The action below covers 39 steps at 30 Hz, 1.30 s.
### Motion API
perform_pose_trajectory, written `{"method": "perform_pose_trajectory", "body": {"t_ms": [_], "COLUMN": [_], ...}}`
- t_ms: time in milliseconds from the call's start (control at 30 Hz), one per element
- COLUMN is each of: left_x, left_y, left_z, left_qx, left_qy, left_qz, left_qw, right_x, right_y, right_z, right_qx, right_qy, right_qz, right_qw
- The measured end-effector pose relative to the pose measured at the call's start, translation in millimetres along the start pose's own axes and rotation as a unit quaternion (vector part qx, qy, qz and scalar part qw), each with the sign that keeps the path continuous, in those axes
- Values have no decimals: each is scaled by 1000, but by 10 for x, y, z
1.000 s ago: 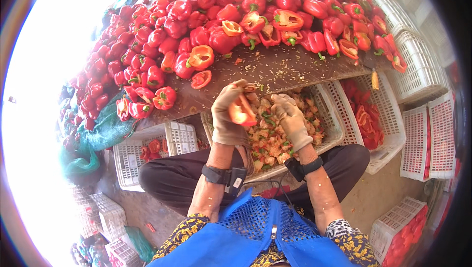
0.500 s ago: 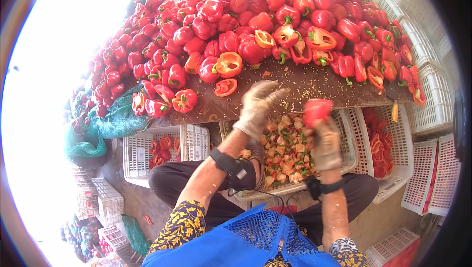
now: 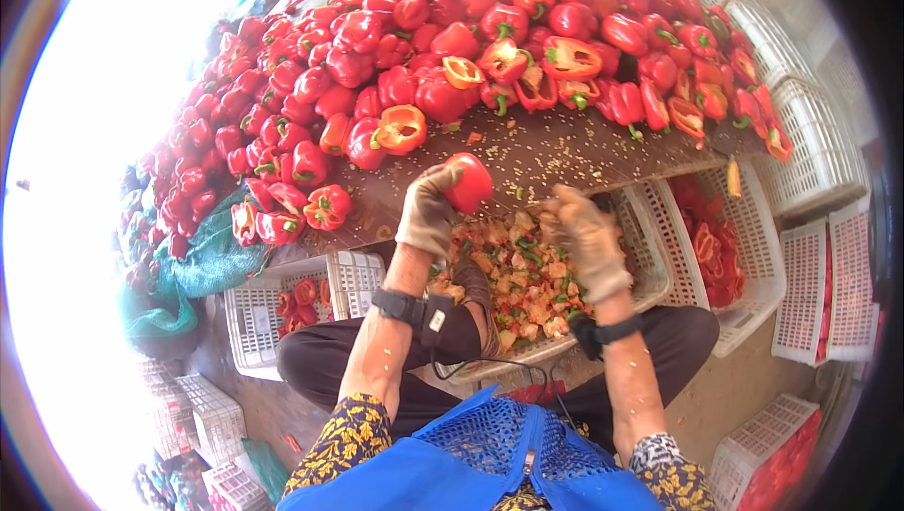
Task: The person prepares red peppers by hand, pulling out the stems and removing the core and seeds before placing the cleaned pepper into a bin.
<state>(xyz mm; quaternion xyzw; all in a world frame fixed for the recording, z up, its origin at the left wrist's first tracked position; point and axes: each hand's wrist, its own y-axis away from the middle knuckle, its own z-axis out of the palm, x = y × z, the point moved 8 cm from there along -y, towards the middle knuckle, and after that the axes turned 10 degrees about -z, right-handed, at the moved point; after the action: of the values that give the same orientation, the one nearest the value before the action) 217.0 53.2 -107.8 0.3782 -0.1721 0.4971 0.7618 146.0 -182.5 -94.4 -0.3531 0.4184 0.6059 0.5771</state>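
My left hand point(image 3: 428, 214), in a pale soiled glove, is closed around a red bell pepper half point(image 3: 470, 183), its smooth outer skin facing up. It is held at the near edge of the brown table point(image 3: 527, 148). To the right my gloved right hand point(image 3: 589, 243) hovers over a crate of pepper cores point(image 3: 527, 271), partly blurred by motion. No pepper shows in that hand, and its fingers are too smeared to read. Below both hands, the crate holds pale seedy cores with green stems.
A large heap of red bell peppers point(image 3: 348, 49), some cut open, covers the far table. A yellow-handled knife point(image 3: 733, 177) lies at the table's right edge. White crates point(image 3: 758, 266) with red pepper pieces stand on both sides of my knees. Green netting point(image 3: 202, 252) hangs at the left.
My left hand, open before, has taken the pepper half from the table edge. The blurred red piece in my right hand is gone from it, and that hand has moved left.
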Motion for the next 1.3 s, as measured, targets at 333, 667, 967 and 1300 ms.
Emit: {"method": "perform_pose_trajectory", "body": {"t_ms": [333,667,967,1300], "left_x": [-566,-191,1643,799], "left_y": [667,1039,1080,235], "left_z": [864,1341,-1501,-2054], "left_qx": [1,-19,570,353], "left_qy": [-123,-628,-293,-264], "left_qz": [101,448,265,329], "left_qw": [987,637,720,835], "right_x": [61,-353,-440,336], "right_y": [172,67,90,-184], "right_z": [524,-227,-2797,594], "right_qx": [-66,-1,176,-65], "right_qy": [-352,-311,-600,-216], "right_qz": [-44,-60,-161,78], "right_qw": [932,949,764,971]}}
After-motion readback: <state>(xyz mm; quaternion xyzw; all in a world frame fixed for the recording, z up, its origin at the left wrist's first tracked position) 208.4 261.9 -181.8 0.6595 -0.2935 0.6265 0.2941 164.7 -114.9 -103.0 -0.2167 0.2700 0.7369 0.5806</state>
